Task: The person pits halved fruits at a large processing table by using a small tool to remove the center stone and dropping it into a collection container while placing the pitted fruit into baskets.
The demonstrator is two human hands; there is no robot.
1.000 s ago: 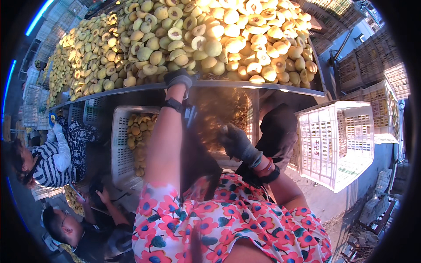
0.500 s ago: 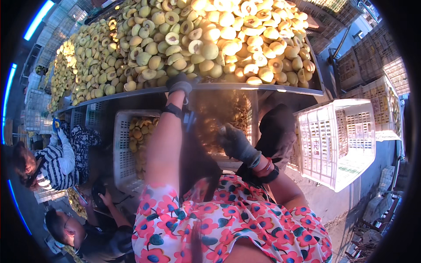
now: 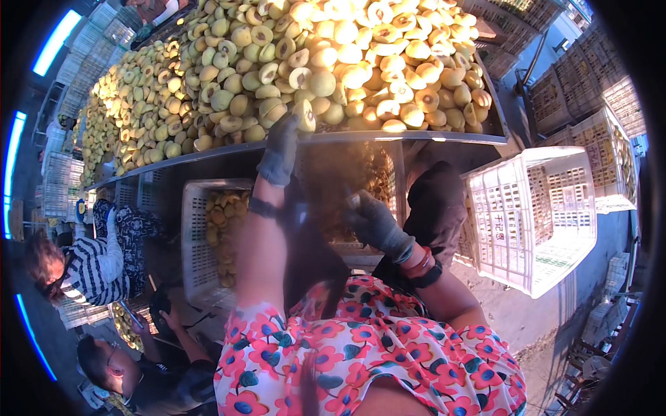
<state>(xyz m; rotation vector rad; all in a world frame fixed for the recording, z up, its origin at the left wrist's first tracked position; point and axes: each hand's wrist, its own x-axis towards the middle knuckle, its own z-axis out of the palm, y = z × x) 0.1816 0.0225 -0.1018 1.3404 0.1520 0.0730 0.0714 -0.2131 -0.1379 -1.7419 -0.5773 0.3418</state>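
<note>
A long tray [image 3: 444, 139] with a metal rim is heaped with halved yellow-green stone fruit [image 3: 243, 76], which look like apricots or peaches. At the rim, my left hand [image 3: 279, 151] in a grey glove has its fingers closed on a fruit half [image 3: 304, 116], its cut face showing. Lower and to the right, my gloved right hand [image 3: 378, 225] is held in front of my body with curled fingers. Whatever may be in its grip cannot be made out. Between my arms, a dark blurred shape hides part of what lies below.
Under the tray stand a white crate [image 3: 198, 239] partly filled with fruit and another container [image 3: 397, 184] holding fruit pieces. A white slatted crate [image 3: 496, 215] sits at the right, before stacked crates [image 3: 583, 83]. Two people [image 3: 90, 270] [image 3: 149, 374] are at the left; another is beyond the tray.
My left hand has drawn back slightly from the heap, and a fruit half now shows at its fingertips. My right hand has hardly moved. A person has come into view beyond the tray.
</note>
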